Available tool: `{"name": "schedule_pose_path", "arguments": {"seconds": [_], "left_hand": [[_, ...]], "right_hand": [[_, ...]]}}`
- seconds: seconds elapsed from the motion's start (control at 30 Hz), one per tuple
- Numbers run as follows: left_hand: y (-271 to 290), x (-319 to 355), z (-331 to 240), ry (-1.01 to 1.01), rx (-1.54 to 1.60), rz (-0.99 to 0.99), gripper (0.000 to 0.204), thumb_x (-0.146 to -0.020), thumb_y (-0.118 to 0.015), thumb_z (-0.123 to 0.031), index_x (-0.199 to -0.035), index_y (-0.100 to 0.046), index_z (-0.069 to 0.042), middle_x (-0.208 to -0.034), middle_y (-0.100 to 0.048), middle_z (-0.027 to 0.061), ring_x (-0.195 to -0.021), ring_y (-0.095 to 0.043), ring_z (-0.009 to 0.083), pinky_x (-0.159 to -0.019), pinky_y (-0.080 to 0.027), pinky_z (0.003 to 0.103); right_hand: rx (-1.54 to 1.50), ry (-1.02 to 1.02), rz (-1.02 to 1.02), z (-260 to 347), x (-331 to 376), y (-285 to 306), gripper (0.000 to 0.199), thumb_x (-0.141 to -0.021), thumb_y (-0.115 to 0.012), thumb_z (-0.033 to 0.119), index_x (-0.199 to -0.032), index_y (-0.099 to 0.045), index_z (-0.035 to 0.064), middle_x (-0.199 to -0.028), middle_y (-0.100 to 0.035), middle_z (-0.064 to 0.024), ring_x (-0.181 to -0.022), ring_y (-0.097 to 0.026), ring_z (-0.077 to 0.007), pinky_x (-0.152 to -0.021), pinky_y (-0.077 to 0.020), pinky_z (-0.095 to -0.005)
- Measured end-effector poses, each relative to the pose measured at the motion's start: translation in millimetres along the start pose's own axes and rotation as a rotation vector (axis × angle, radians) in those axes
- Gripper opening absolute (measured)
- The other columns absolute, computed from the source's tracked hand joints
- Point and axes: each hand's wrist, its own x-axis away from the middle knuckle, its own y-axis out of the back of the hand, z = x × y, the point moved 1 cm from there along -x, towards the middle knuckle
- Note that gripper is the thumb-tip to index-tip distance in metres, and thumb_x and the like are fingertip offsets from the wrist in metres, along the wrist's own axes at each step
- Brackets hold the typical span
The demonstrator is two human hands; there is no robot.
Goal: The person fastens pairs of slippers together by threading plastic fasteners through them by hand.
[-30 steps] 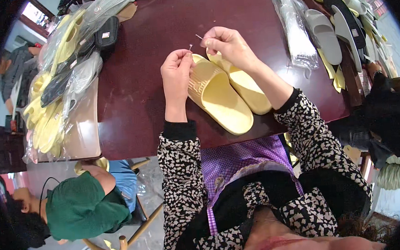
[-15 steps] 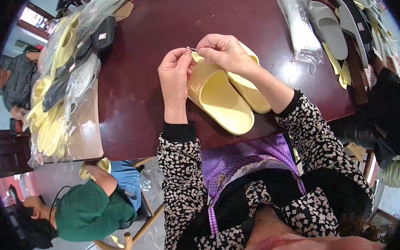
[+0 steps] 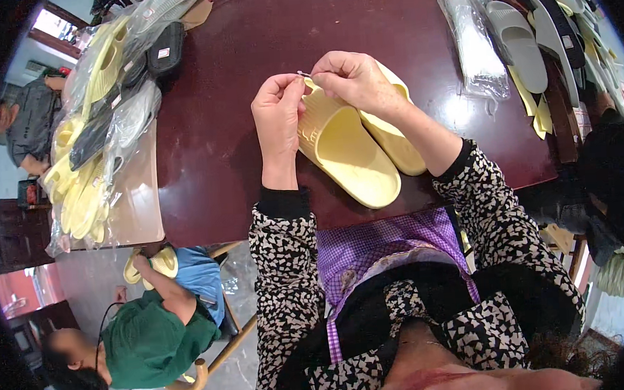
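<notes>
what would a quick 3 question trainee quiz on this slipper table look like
1. True or false: both hands meet at the strap of a yellow slipper.
2. The pair of yellow slippers lies on: A) a dark red table B) the floor C) a chair
3. What lies at the table's left edge?

Key:
1. True: the left hand and right hand pinch a small thin item there on the yellow slippers.
2. A, the table.
3. Bagged slippers, mostly yellow.
</notes>
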Motion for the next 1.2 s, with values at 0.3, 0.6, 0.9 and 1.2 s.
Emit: {"name": "schedule_pose_path", "arguments": {"seconds": [0.3,0.6,0.9,1.2], "left_hand": [[0,0,2,-0.001,-0.012,-0.001,0.005,-0.085,-0.061,-0.008,-0.085,-0.062,-0.003,-0.072,-0.061,-0.0013,-0.054,-0.046,0.0000,-0.049,-0.035,0.014],[-2,1,2,-0.024,-0.049,-0.007,0.005,-0.085,-0.062,-0.009,-0.085,-0.064,-0.004,-0.070,-0.059,-0.0037,-0.055,-0.045,-0.0006,-0.049,-0.034,0.014],[4,-3,5,0.015,-0.016,0.081,0.005,-0.085,-0.061,-0.007,-0.085,-0.064,-0.004,-0.069,-0.056,-0.0062,-0.055,-0.042,-0.0016,-0.049,-0.033,0.014],[9,-4,4,0.066,-0.005,0.142,0.005,-0.085,-0.059,-0.004,-0.085,-0.064,-0.003,-0.069,-0.056,-0.0059,-0.056,-0.043,-0.0014,-0.050,-0.033,0.014]], "right_hand": [[0.035,0.032,-0.014,-3,-2,0,0.010,-0.087,-0.058,0.011,-0.089,-0.062,0.0018,-0.062,-0.052,0.0033,-0.053,-0.045,-0.0023,-0.046,-0.0351,-0.0192],[0.065,0.082,-0.016,-10,-5,0,0.009,-0.086,-0.057,0.009,-0.088,-0.062,0.0017,-0.062,-0.051,0.0033,-0.053,-0.045,-0.0022,-0.046,-0.0356,-0.0188],[0.152,0.143,-0.021,-9,-4,1,0.011,-0.081,-0.059,0.011,-0.085,-0.065,0.0025,-0.067,-0.063,-0.0056,-0.064,-0.060,-0.0119,-0.060,-0.0480,-0.0281],[0.236,0.271,-0.059,-11,-1,-3,0.006,-0.086,-0.055,0.005,-0.083,-0.060,0.0029,-0.063,-0.051,0.0026,-0.059,-0.048,-0.0042,-0.052,-0.0411,-0.0216]]}}
